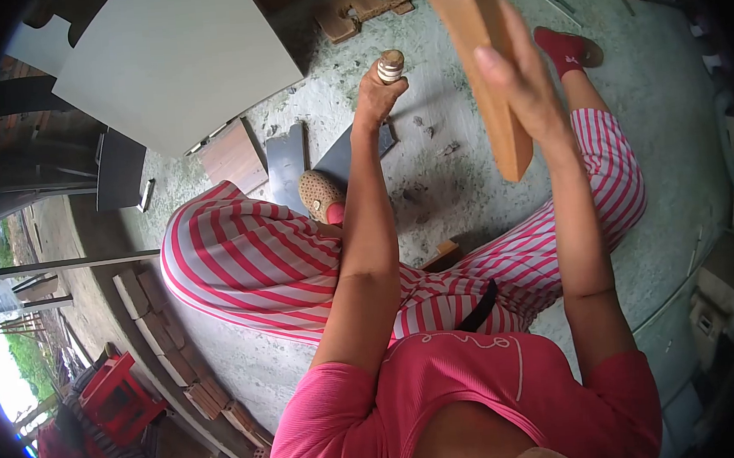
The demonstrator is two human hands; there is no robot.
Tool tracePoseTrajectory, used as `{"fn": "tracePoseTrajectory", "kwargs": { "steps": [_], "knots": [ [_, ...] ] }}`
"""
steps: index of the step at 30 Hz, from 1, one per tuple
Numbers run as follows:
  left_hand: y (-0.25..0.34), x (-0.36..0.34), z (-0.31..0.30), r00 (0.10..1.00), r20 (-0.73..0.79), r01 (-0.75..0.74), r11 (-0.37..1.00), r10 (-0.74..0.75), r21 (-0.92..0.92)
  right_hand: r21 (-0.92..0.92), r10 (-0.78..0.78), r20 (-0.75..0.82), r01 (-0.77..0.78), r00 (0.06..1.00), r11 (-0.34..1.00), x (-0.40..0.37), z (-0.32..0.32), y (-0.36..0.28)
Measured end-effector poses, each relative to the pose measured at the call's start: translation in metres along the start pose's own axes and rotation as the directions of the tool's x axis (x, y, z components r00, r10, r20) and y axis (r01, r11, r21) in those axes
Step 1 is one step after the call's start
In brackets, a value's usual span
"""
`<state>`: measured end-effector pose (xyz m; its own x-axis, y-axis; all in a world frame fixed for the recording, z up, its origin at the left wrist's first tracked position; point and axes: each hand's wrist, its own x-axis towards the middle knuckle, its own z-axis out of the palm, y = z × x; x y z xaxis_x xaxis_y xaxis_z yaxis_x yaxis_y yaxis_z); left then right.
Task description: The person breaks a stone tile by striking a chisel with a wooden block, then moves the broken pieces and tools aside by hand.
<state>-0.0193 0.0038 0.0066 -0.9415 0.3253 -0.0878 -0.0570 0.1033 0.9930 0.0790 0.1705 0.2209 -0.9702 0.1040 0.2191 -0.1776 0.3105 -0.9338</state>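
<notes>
Hands of a person sitting on the floor, set well apart and each closed on its own object: the left hand [375, 101] wraps a banded handle [390, 62], and the right hand [535, 102] clasps a wooden piece [496, 122], thumb across the near face. In order of size: the concrete floor [454, 129] lies beneath both hands; a pale panel [181, 59] lies to the left of the left hand; the wooden piece stands up close to the camera, running past the upper edge of view; a notched board [364, 10] rests on the floor beyond the left hand; a clog [318, 194] shows below and left of that hand. The handle, smallest, points its round end upward; its lower end is hidden. Step in hand, as judged: the wooden piece is held aloft while the left hand steadies the handle. Any move of the piece would call for a firm right grip, a still left fist and clearance from the clog. Pose: left arm nearly straight and reaching forward; right arm also extended, its hand higher and nearer the camera.
</notes>
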Motion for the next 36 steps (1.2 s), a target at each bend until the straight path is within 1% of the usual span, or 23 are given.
{"fn": "tracePoseTrajectory", "kwargs": {
  "steps": [1, 2, 4, 5, 7, 10, 11, 13, 14, 16, 17, 18, 20, 23, 24, 26, 27, 28, 29, 30, 31, 34, 36],
  "knots": [
    [-0.002, 0.001, 0.0, 1.0, 0.007, 0.005, 1.0, -0.005, 0.021, -0.102, 0.152, 0.077, -0.144, 0.985, 0.984, -0.012, 0.005, 0.023],
    [-0.002, 0.001, 0.003, 1.0, 0.004, 0.004, 1.0, -0.004, 0.022, -0.101, 0.149, 0.079, -0.141, 0.986, 0.985, -0.021, 0.01, 0.041],
    [0.0, 0.0, 0.014, 0.998, 0.039, -0.045, 0.986, 0.052, -0.161, -0.29, 0.457, 0.291, -0.377, 0.841, 0.88, -0.032, 0.013, 0.065],
    [-0.003, 0.001, 0.015, 0.999, 0.031, -0.021, 0.992, 0.025, -0.126, -0.293, 0.449, 0.292, -0.368, 0.844, 0.882, -0.026, 0.009, 0.063],
    [0.006, -0.011, 0.007, 0.999, 0.027, 0.03, 0.996, -0.027, -0.085, -0.038, 0.37, 0.155, -0.369, 0.916, 0.929, -0.03, 0.001, 0.047],
    [0.008, -0.008, -0.004, 1.0, 0.015, 0.027, 0.999, -0.027, -0.029, 0.16, 0.246, 0.093, -0.259, 0.965, 0.953, -0.014, -0.015, 0.024],
    [0.009, -0.01, -0.006, 0.999, 0.003, 0.039, 0.998, -0.039, -0.047, 0.163, 0.246, 0.09, -0.258, 0.965, 0.952, -0.011, -0.019, 0.016],
    [0.014, -0.011, -0.006, 0.999, -0.017, 0.029, 0.998, -0.03, -0.063, 0.179, 0.119, 0.02, -0.12, 0.993, 0.976, -0.004, -0.023, 0.002],
    [0.015, -0.011, -0.005, 1.0, -0.014, 0.023, 0.998, -0.023, -0.062, 0.179, 0.113, 0.014, -0.114, 0.993, 0.977, -0.004, -0.02, 0.002],
    [0.015, -0.011, -0.002, 1.0, -0.012, 0.018, 1.0, -0.018, -0.001, 0.053, 0.055, -0.066, -0.051, 0.996, 0.997, -0.011, -0.005, 0.02],
    [0.015, -0.011, -0.003, 0.999, 0.016, 0.035, 0.999, -0.035, -0.002, -0.081, 0.156, -0.01, -0.156, 0.988, 0.984, -0.022, 0.006, 0.05],
    [0.016, -0.013, -0.001, 0.999, 0.017, 0.032, 1.0, -0.032, 0.0, -0.21, 0.308, 0.207, -0.265, 0.929, 0.941, -0.03, 0.011, 0.067],
    [0.017, -0.018, 0.005, 1.0, -0.015, 0.019, 0.978, -0.023, -0.209, -0.23, 0.384, 0.313, -0.323, 0.869, 0.918, -0.039, 0.016, 0.073],
    [0.001, -0.013, 0.002, 1.0, 0.024, 0.018, 0.989, -0.015, -0.148, -0.257, 0.367, 0.274, -0.3, 0.889, 0.919, -0.035, 0.01, 0.065],
    [0.001, -0.013, 0.003, 0.999, 0.052, -0.002, 0.992, 0.008, -0.125, -0.254, 0.375, 0.275, -0.31, 0.885, 0.916, -0.034, 0.008, 0.053],
    [-0.001, -0.017, 0.007, 0.999, 0.031, -0.023, 0.988, 0.028, -0.155, -0.095, 0.258, 0.246, -0.241, 0.934, 0.966, -0.024, 0.003, 0.026],
    [-0.002, -0.018, 0.006, 0.999, -0.022, -0.036, 0.995, 0.034, -0.098, -0.064, 0.18, 0.213, -0.17, 0.96, 0.983, -0.02, 0.001, 0.02],
    [-0.001, -0.017, 0.003, 0.996, -0.076, -0.05, 0.998, 0.047, -0.039, -0.067, 0.176, 0.211, -0.166, 0.961, 0.984, -0.018, -0.001, 0.015],
    [0.005, -0.018, 0.001, 0.996, -0.075, -0.055, 0.998, 0.052, -0.042, -0.029, 0.126, 0.171, -0.123, 0.977, 0.992, -0.017, -0.002, 0.009],
    [0.01, -0.02, -0.001, 0.985, -0.166, -0.069, 0.992, 0.051, -0.106, 0.006, 0.079, 0.129, -0.081, 0.988, 0.997, -0.019, -0.003, 0.006],
    [0.015, -0.021, -0.001, 0.966, -0.255, -0.083, 0.982, 0.038, -0.17, 0.002, 0.082, 0.129, -0.083, 0.988, 0.997, -0.023, -0.004, 0.005],
    [0.038, -0.017, -0.009, 0.96, -0.269, -0.104, 0.991, 0.077, -0.088, 0.063, 0.091, 0.126, -0.099, 0.988, 0.993, -0.035, -0.002, 0.008],
    [0.034, -0.018, -0.013, 0.961, -0.267, -0.092, 0.993, 0.068, -0.079, 0.098, 0.2, 0.137, -0.215, 0.97, 0.972, -0.046, 0.001, 0.017]
  ]
}}
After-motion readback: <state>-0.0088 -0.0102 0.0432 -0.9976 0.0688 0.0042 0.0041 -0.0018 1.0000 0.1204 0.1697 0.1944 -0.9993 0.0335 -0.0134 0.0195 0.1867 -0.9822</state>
